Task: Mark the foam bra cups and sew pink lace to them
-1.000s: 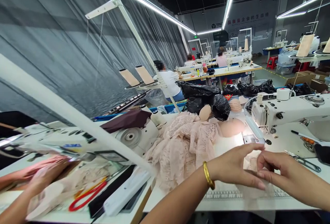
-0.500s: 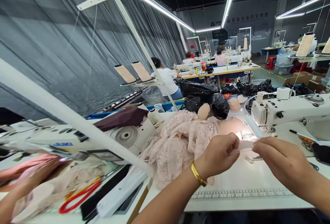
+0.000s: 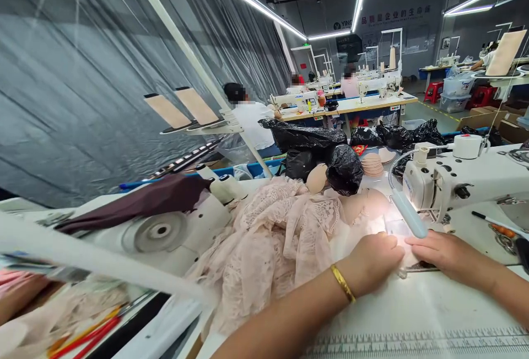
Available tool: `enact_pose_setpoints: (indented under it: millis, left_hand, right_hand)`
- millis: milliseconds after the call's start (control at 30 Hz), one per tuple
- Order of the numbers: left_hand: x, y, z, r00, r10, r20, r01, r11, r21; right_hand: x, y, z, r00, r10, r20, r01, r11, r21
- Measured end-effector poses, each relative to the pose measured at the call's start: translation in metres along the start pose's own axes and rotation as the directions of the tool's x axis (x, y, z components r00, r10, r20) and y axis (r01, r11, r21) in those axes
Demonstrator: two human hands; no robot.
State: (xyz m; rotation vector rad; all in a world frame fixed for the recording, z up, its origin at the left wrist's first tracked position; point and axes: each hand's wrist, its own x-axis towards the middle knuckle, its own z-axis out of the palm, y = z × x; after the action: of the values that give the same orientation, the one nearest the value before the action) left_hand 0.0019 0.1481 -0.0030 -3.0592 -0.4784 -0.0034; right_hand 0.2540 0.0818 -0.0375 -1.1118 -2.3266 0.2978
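Under the lit head of the white sewing machine (image 3: pixel 425 182), a small pale pink fabric piece (image 3: pixel 408 258) lies between my two hands. My left hand (image 3: pixel 374 264), with a gold bangle at the wrist, is closed in a pinch on its left side. My right hand (image 3: pixel 450 257) holds the other side, its fingers pointing left and its thumb hidden. A pale tube-shaped lamp (image 3: pixel 409 214) hangs just above the fingers. Left of my hands lies a heap of pale pink lace fabric (image 3: pixel 264 237).
A printed ruler (image 3: pixel 413 342) runs along the table's front edge. Behind the lace are black plastic bags (image 3: pixel 345 169) and stacked beige cups (image 3: pixel 372 164). A second machine (image 3: pixel 161 232) and a thread stand (image 3: pixel 194 124) stand left. A co-worker's arm (image 3: pixel 20 295) shows at far left.
My hands have moved forward and closer together, bringing the fabric piece from in front of the machine to beneath its lamp. The view has shifted, so the left machine appears nearer.
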Motion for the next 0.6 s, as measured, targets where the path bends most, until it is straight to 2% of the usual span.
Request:
enact_pose_setpoints:
  millis: [200, 367, 500, 600]
  left_hand:
    - [0.003, 0.001, 0.010, 0.994, -0.017, -0.108, 0.016, 1.000, -0.013]
    - [0.005, 0.001, 0.014, 0.993, -0.013, -0.119, 0.008, 0.999, -0.042]
    - [0.007, 0.003, 0.019, 0.986, -0.016, -0.168, 0.015, 1.000, -0.008]
    - [0.009, 0.006, 0.022, 0.981, -0.002, -0.194, 0.001, 1.000, -0.007]
  right_hand:
    - [-0.013, -0.004, 0.004, 1.000, 0.021, 0.011, -0.019, 0.991, -0.135]
    - [-0.016, -0.001, 0.002, 0.998, 0.010, 0.064, 0.007, 0.966, -0.260]
    - [-0.015, 0.003, -0.003, 0.991, 0.000, 0.137, 0.037, 0.962, -0.271]
    - [-0.017, 0.005, -0.004, 0.989, 0.019, 0.148, 0.017, 0.971, -0.237]
